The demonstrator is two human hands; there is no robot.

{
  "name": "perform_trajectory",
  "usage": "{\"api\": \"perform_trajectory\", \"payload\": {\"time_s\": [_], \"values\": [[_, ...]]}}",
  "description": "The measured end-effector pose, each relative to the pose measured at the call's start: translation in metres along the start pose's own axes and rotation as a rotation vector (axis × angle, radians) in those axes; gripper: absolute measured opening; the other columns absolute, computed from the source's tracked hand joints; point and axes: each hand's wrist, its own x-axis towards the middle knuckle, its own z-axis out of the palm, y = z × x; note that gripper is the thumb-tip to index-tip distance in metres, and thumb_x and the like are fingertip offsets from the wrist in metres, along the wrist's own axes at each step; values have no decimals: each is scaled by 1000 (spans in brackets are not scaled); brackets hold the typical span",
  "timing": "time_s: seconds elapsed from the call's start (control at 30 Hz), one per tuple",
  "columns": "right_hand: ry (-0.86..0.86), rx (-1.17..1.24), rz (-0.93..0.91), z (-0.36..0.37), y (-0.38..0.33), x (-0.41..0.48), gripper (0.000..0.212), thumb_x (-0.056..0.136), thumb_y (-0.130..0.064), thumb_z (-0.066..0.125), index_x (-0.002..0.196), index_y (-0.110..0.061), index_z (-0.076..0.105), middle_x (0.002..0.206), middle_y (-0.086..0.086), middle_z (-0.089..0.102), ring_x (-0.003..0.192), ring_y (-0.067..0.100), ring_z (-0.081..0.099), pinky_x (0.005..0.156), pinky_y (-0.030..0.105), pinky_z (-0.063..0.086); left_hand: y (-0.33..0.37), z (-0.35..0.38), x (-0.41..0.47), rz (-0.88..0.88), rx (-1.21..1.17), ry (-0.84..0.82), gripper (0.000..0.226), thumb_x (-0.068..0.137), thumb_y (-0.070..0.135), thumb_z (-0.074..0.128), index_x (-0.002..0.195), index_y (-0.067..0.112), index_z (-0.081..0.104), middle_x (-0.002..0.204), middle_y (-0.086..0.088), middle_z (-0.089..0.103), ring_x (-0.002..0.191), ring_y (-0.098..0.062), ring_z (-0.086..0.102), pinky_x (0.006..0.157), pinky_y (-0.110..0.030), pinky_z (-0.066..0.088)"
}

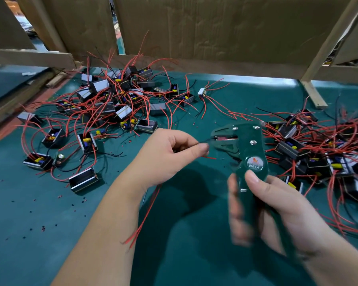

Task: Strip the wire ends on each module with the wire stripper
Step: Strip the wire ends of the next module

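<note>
Wire (208, 140) pinched by left hand (165, 155), right (277, 205) gripping stripper (245, 147).

Green table mat (174, 244): module pile (116, 96) far left, second pile (318, 147) right, insulation bits (43, 228) scattered.

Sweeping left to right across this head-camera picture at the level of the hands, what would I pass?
Left heap of modules → left hand, pinching a black wire → wire stripper → right heap of modules.

The green wire stripper (246, 153) stands upright, head toward 11 o'clock, a dark wire (210, 140) entering its mouth from 9 o'clock. Red-wired black modules (120, 96) lie heaped at 10 o'clock, and a second heap (310, 153) lies at 3 o'clock.
</note>
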Motion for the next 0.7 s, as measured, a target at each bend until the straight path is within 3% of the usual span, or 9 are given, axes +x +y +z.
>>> {"api": "perform_trajectory", "payload": {"time_s": [0.07,0.13,0.27,0.37,0.5,0.7], "values": [[104,-15,-30,2,0,2,37,62,-41,78,71,-10,59,57,13,47,36,22,43,38,28,39,-2,3,1,-37,90,-66,18,87,31,67,74,18,71,57,-2,50,55,-9,38,51,-24,31],[107,61,-39,1,1,4,41,59,-43,78,76,-8,62,60,13,52,40,23,49,39,31,43,-4,8,2,-59,166,-92,18,90,26,65,73,23,67,56,10,48,52,-4,36,52,-18,31],[3,251,-138,-6,-6,7,47,59,-34,77,94,-3,71,79,18,63,66,33,64,63,47,57,-6,8,5,-72,40,-5,18,92,23,62,76,17,66,63,6,49,54,-5,36,52,-20,32],[19,298,-100,-12,-11,6,43,57,-26,71,92,-1,71,79,20,62,66,34,63,63,47,57,-5,4,5,-62,-105,102,16,92,21,61,77,21,65,61,9,48,53,-5,36,49,-17,31],[-60,252,18,-11,-7,5,59,46,-22,85,98,2,69,82,24,61,68,38,63,63,50,55,-1,8,6,-18,-211,178,12,90,14,62,80,20,65,63,13,50,60,-8,38,54,-13,33],[-262,156,-8,-4,-2,2,51,62,-21,82,104,2,65,84,26,61,71,40,62,70,54,51,4,10,5,-1,-269,227,11,87,8,64,83,17,68,53,16,51,49,2,36,48,-9,31]]}}
